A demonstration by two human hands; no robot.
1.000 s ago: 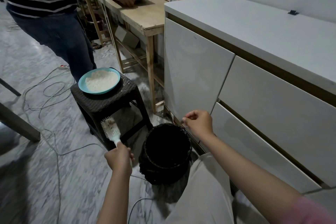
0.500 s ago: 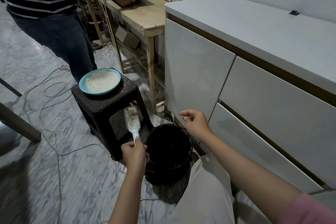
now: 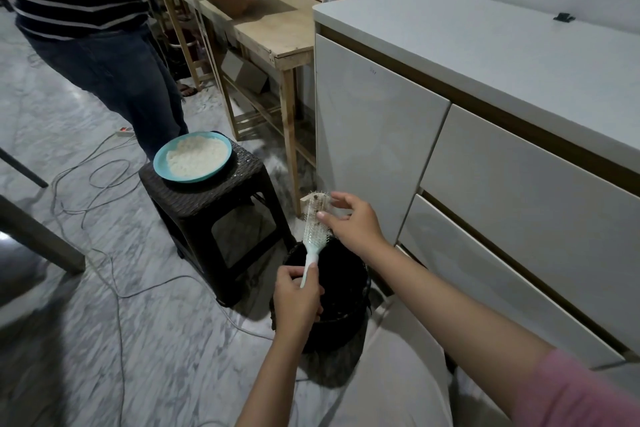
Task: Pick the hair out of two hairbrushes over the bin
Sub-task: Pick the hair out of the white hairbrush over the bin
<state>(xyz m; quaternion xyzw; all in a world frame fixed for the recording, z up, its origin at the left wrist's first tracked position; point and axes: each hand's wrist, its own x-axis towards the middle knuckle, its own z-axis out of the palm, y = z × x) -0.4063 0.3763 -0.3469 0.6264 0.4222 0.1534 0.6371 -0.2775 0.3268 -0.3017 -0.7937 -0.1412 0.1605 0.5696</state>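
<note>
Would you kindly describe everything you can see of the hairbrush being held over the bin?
The hairbrush is a paddle type, seemingly plastic, with a pale mint-white handle and a head of light bristles. Dark clumps of hair are tangled among the bristles near the top. It stands roughly upright, head up, above the far rim of the black bin. The left hand grips its handle from below; the right hand reaches the head, thumb and fingers at the bristles, where the hair sits.
</note>
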